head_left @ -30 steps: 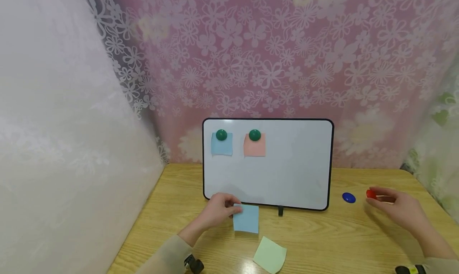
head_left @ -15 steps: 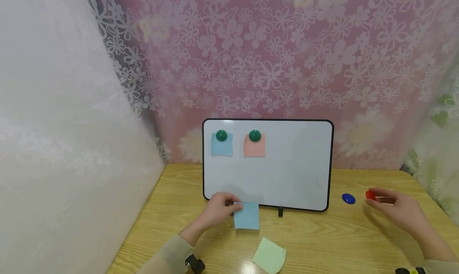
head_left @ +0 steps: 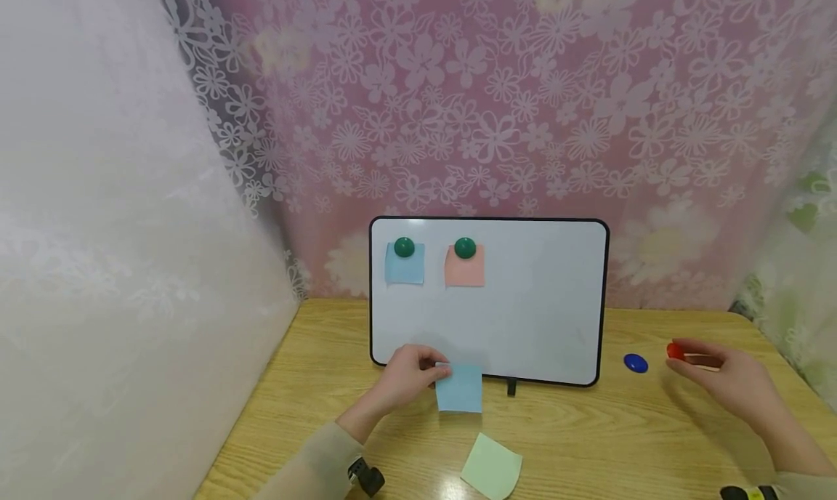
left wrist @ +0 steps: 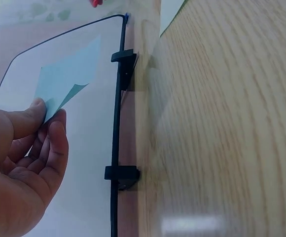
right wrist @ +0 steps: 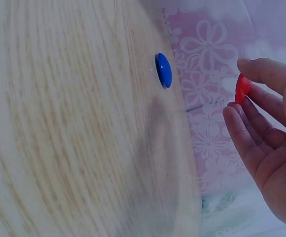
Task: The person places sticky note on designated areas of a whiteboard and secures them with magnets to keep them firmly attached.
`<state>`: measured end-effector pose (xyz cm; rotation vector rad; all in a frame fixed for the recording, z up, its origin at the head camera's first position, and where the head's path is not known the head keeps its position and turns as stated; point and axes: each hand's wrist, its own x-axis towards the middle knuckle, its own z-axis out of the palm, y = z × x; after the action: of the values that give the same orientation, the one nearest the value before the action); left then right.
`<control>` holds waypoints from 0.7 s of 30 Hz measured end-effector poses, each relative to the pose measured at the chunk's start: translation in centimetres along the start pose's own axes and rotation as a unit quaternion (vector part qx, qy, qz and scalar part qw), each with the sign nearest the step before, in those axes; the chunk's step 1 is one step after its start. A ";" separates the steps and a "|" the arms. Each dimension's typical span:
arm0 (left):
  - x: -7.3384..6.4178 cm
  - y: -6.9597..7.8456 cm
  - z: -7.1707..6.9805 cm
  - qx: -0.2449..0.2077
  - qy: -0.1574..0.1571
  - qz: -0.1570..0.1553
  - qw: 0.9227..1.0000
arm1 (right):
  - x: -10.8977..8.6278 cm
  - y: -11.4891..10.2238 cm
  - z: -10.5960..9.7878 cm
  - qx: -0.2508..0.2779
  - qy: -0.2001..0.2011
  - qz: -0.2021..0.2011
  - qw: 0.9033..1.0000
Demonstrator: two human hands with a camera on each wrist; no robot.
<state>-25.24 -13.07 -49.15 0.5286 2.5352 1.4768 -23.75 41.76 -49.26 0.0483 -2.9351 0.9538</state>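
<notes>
My left hand (head_left: 408, 375) pinches the upper left corner of a blue sticky note (head_left: 461, 389) between thumb and fingers, in front of the whiteboard's lower edge. In the left wrist view the note (left wrist: 71, 74) is raised off the table, with one corner curled. At the right, my right hand (head_left: 732, 376) holds a round red magnet (head_left: 676, 351) by its edges, above the table. A blue magnet (head_left: 636, 363) lies on the table to the left of that hand; the right wrist view shows the red magnet (right wrist: 241, 89) between thumb and fingers.
The whiteboard (head_left: 543, 304) stands upright on black feet (head_left: 512, 387). Green magnets hold a blue note (head_left: 405, 269) and a pink note (head_left: 465, 271) near its top left. A pale green note (head_left: 492, 466) lies on the wooden table (head_left: 601, 442). A floral curtain hangs behind.
My left hand has moved a little to the right and up with the blue note. The right hand stays nearly in place, holding the red magnet.
</notes>
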 end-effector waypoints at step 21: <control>2.6 3.0 2.0 -0.024 0.021 0.029 0.999 | -0.6 -1.2 -0.3 0.019 0.037 0.027 0.999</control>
<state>-26.33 -9.16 -47.46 0.5740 2.5286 1.5819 -23.08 40.97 -48.39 -0.0643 -2.8637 0.9974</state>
